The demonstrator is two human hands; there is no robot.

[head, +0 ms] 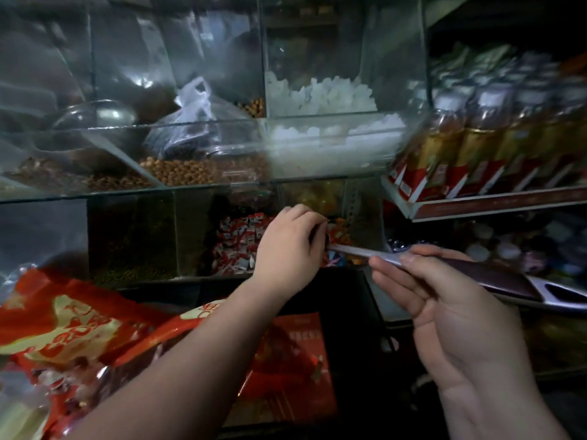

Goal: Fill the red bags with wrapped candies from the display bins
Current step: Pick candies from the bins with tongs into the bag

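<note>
1. Wrapped candies (238, 246) are kept in the lower display bin (187, 236); red bags (63, 315) are laid below-left.
2. The left hand (287, 246) is curled at the candies; its grasp cannot be told.
3. A long tool (495, 277) is pinched by the right hand (444, 312).

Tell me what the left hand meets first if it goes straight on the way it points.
The left hand would likely meet the orange-wrapped candies just ahead; depth is unclear.

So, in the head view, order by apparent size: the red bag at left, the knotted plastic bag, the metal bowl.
1. red bag, largest, though nearest the camera.
2. knotted plastic bag and metal bowl look alike; not ranked.
</note>
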